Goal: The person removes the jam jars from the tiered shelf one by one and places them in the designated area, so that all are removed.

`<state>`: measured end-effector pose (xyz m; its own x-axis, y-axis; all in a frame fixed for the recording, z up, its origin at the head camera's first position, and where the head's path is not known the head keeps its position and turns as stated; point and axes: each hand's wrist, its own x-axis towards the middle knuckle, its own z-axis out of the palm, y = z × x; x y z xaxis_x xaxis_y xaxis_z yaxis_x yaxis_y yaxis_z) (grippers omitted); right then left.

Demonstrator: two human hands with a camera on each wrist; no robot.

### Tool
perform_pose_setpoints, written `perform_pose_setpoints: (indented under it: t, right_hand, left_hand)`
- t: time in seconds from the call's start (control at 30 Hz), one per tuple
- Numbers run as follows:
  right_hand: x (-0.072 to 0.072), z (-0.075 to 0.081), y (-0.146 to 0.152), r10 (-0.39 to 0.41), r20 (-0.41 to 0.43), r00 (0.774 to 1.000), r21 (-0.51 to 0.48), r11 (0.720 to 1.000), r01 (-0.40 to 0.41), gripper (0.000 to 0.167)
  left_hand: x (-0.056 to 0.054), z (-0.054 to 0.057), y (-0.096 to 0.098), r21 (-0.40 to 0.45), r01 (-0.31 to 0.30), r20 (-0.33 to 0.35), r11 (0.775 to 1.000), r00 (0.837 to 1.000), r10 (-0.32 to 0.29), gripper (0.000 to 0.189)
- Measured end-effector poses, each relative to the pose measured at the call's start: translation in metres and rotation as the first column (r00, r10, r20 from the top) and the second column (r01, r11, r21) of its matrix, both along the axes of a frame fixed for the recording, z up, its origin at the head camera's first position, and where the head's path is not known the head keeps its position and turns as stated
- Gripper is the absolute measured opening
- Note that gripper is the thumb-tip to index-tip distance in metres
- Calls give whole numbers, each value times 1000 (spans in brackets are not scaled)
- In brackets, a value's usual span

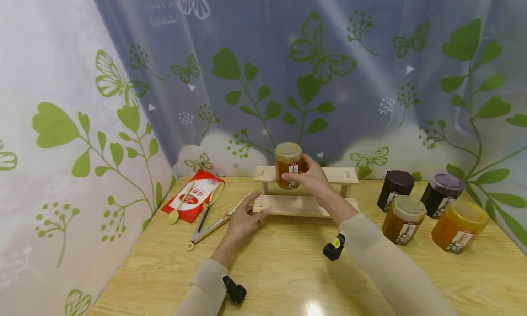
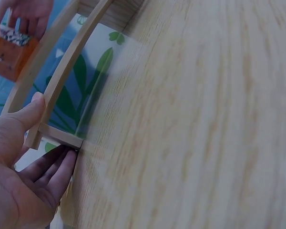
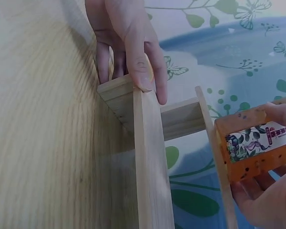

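Note:
My right hand (image 1: 314, 179) grips a jar of orange-brown jam (image 1: 282, 165) with a pale lid and a white label. The jar is at the left part of the upper step of a two-step wooden stand (image 1: 296, 206); in the right wrist view its base is against or very close to that step. At the stand's left end, my left hand (image 1: 243, 217) holds the lower step. Seen from the left wrist, the thumb (image 2: 31, 112) lies on the step's edge, while the other fingers (image 2: 62, 174) bend against the end support.
To the right stand two dark jars (image 1: 396, 185), an amber jar (image 1: 391, 222) and an orange jar (image 1: 446, 227). On the left lie a red and white packet (image 1: 196, 195), a yellow spoon (image 1: 173, 216) and metal tongs (image 1: 212, 227). A patterned curtain (image 1: 263, 41) hangs behind the table.

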<state>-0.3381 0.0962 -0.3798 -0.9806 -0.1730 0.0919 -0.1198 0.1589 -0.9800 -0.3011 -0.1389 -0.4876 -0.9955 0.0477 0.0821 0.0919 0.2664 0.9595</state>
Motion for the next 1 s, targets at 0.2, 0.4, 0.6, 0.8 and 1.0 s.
perform_pose_setpoints:
  t: [0.2, 0.4, 0.6, 0.8, 1.0]
  right_hand:
    - [18, 0, 23, -25, 2, 1000, 18, 1000, 25, 80]
    - [34, 1, 48, -24, -2, 1000, 14, 1000, 24, 81]
    - [53, -3, 69, -42, -24, 999, 21, 999, 42, 81]
    - [77, -8, 90, -59, 20, 998, 34, 998, 59, 85]
    - [99, -12, 115, -62, 9, 998, 59, 996, 62, 88]
  left_hand:
    - [2, 0, 0, -4, 9, 8, 1000, 1000, -9, 69]
    - [1, 2, -1, -2, 6, -6, 1000, 1000, -6, 70]
    - [0, 4, -2, 22, 13, 2, 1000, 1000, -13, 71]
    - [0, 3, -2, 19, 9, 12, 1000, 1000, -9, 71]
    - [2, 2, 1, 17, 1, 3, 1000, 1000, -1, 71]
